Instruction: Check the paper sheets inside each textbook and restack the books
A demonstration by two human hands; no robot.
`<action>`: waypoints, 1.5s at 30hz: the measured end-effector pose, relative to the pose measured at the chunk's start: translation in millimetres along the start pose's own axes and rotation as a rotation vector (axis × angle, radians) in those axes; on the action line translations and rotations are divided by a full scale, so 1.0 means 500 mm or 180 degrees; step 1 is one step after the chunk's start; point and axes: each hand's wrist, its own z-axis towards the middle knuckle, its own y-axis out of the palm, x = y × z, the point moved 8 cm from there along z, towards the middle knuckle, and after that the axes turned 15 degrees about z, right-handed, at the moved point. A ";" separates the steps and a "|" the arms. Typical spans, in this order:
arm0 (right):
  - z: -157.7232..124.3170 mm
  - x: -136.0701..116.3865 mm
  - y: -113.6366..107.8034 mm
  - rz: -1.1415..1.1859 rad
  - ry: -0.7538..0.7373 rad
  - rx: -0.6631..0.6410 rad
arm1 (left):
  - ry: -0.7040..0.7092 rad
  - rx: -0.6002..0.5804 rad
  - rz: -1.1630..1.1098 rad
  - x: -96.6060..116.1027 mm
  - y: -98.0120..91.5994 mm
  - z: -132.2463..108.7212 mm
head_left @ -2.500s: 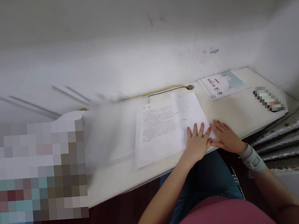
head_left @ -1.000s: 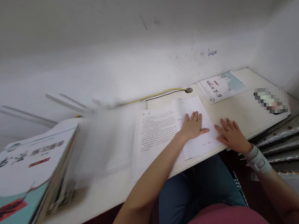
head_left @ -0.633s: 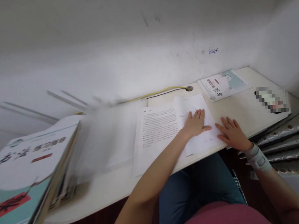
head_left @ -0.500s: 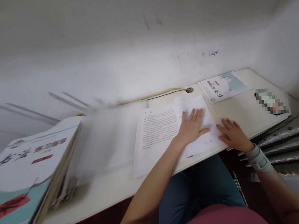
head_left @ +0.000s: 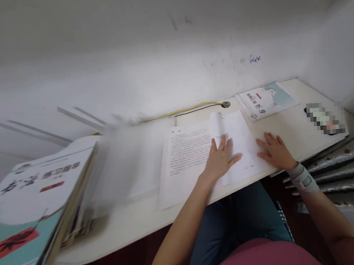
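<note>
A sheet of printed text [head_left: 184, 156] lies on the white desk. Over its right edge is a mostly blank white page [head_left: 241, 144], whose left side curls up and over. My left hand [head_left: 219, 159] presses on that curled part with its fingers apart. To the right, my right hand [head_left: 274, 150] rests flat with spread fingers, its fingertips by the page's right edge. A grey wrist strap [head_left: 303, 179] is wrapped round my right wrist.
A stack of books [head_left: 39, 206] stands at the left, beside blurred white sheets [head_left: 127, 164]. Behind lie a booklet [head_left: 267, 100], a yellow cable [head_left: 190, 108] and a cable hole [head_left: 226, 104]. A phone-like object [head_left: 324, 118], partly pixelated, is at the right, above silvery patterned fabric folds [head_left: 342, 153].
My left hand has slid left and toward me across the page, onto its curled left side. My right hand has barely moved. The view has shifted slightly.
</note>
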 end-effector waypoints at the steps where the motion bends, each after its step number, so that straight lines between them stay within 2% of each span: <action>1: 0.000 0.001 0.000 0.0002 0.0003 -0.0002 | -0.0039 -0.0094 0.0032 0.001 0.003 -0.004; 5: 0.001 0.002 0.002 -0.0015 -0.0009 -0.0016 | -0.0045 -0.0172 0.0263 0.013 -0.001 -0.016; 12: 0.001 0.003 0.002 -0.0119 0.0057 -0.0132 | 0.0149 -0.0391 0.0108 0.026 0.002 0.014; 18: 0.002 -0.002 0.002 -0.0155 0.0013 -0.0188 | 0.0342 -0.0428 0.0089 0.028 0.005 0.009; 32: 0.002 0.003 0.004 -0.0111 0.0012 -0.0152 | 0.0388 -0.0527 0.0034 0.052 -0.001 0.039; 42: 0.003 0.006 0.009 -0.0034 -0.0005 -0.0124 | 0.0451 -0.0298 -0.0086 0.083 -0.004 0.065; 45: 0.003 0.019 0.004 0.0098 0.0012 -0.0114 | 0.0516 0.0003 -0.0400 0.067 -0.021 0.055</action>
